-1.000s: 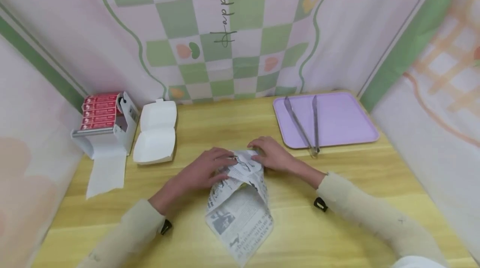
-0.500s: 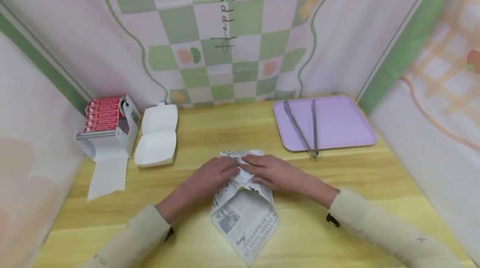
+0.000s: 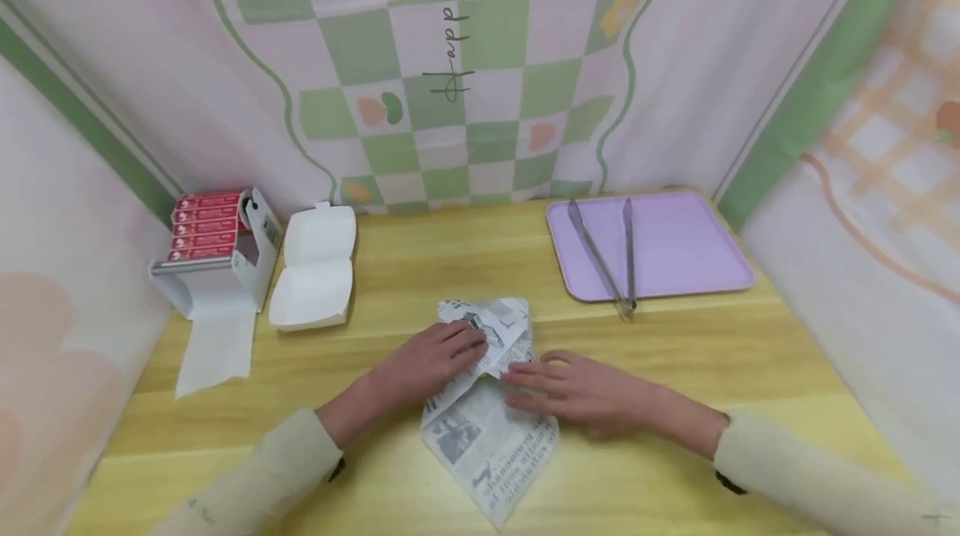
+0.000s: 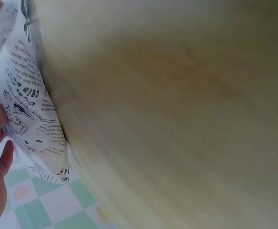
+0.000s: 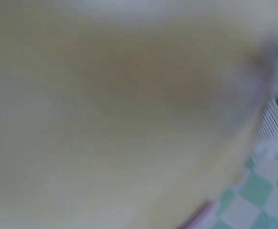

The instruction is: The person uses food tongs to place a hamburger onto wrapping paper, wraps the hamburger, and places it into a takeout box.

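A newsprint-patterned wrapping paper (image 3: 487, 444) lies on the table in front of me, its sides and far part folded over and one pointed flap spread toward me. A small yellowish sliver shows at the opening of the fold. My left hand (image 3: 431, 363) rests on the folded part from the left, fingers loosely bent across its top. On the right side, my right hand (image 3: 585, 390) lays its nearly straight fingers over the paper's edge. In the left wrist view, the printed paper (image 4: 31, 109) bulges beside my fingers. The right wrist view is blurred, with the paper (image 5: 277, 119) at its edge.
Steel tongs (image 3: 630, 261) lie spread on a lilac tray (image 3: 690, 244) at the back right. An opened white clamshell box (image 3: 311, 290) stands back left. Beside it is a white dispenser (image 3: 255, 261) with red-printed packs (image 3: 206, 223) and a white sheet (image 3: 217, 348) hanging out.
Both hands have come from the paper's far end toward me. My right hand has then moved right and nearer, to the paper's right edge, while the left stays on the fold.
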Available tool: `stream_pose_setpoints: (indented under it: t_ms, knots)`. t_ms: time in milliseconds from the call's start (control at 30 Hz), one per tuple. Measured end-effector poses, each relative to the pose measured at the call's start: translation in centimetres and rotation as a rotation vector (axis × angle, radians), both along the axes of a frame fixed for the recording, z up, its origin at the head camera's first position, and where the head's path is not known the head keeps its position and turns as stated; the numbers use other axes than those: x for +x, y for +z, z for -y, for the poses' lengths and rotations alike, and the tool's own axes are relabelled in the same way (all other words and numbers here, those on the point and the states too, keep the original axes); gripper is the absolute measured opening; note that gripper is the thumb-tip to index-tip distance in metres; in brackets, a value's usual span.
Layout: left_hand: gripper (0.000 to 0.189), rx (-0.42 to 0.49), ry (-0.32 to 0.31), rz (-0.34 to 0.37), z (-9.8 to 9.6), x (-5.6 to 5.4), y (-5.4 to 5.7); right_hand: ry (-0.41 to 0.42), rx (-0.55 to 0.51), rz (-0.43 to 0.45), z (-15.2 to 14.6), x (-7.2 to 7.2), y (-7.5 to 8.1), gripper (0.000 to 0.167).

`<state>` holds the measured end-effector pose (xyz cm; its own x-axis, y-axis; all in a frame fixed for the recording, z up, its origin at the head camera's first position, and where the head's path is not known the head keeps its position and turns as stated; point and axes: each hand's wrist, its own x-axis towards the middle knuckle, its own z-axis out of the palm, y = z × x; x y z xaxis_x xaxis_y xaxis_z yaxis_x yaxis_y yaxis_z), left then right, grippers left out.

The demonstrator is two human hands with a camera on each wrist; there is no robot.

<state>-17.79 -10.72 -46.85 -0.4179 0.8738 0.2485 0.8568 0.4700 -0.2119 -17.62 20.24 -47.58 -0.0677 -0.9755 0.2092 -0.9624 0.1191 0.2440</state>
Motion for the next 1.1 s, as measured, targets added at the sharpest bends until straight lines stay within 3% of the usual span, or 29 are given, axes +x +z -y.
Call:
stream_pose_setpoints:
  t_ms: [100,267,467,600,833,1100]
  knots:
    - [0.051,-0.091,0.013,0.014,0.4,0.4,0.3,0.005,0.028,-0.047,-0.1,0.7,-0.9,0.061]
    - [0.061,-0.198,0.029,0.060,1.0,1.0,0.8,-0.068,-0.053,-0.057,0.5,0.3,-1.3,0.050]
    - [0.057,-0.222,0.031,0.090,1.2,0.7,0.8,-0.129,-0.109,-0.148,1.3,-1.0,-1.4,0.051]
    - [0.057,-0.201,0.019,0.048,1.4,0.4,0.8,-0.181,-0.071,-0.188,2.1,-1.8,-1.1,0.061]
    - [0.064,-0.213,-0.009,-0.007,2.1,0.3,0.3,-0.114,-0.014,-0.218,2.5,-3.0,-1.7,0.068]
    - [0.083,-0.333,0.042,-0.013,3.0,0.6,-0.7,-0.102,0.013,-0.211,1.9,-3.8,-2.5,0.069]
